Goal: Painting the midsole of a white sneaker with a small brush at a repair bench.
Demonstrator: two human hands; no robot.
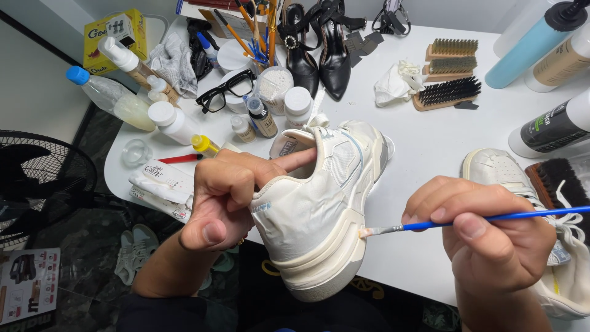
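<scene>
A: What has your left hand (224, 200) got?

B: It grips the cream sneaker (319, 203) from its inner side, fingers curled tight around the heel collar, and your index finger (289, 162) lies straight across the shoe's opening. The shoe is held up off the table (430, 141), heel end nearest you, toe pointing away.

A: And your right hand (485, 237)?

B: Closed around a thin blue-handled brush (479, 218), pinched between thumb and fingertips. The handle runs out to the right past your knuckles; the pale bristle tip (367, 232) reaches left and touches the sole's side edge near the heel.

A: So the two grips are close?

B: Near, with the sneaker between them. Your left holds the upper, your right works on the midsole on the opposite side.

A: What lies beyond your left hand?

B: Just past your index finger stand small bottles (264, 117) and white jars (298, 101), with black glasses (226, 91) a little farther. Left of your knuckles lie white tubes (160, 181) and a clear plastic bottle (110, 97) with a blue cap.

A: And around your right?

B: Just beyond your right hand rests a second white sneaker (501, 169), partly hidden by your fingers. Farther off are three wooden brushes (447, 74), a crumpled white cloth (393, 86) and black heels (319, 52). To the right of that grip stand tall bottles (534, 43) and a dark bristle brush (562, 178)
</scene>
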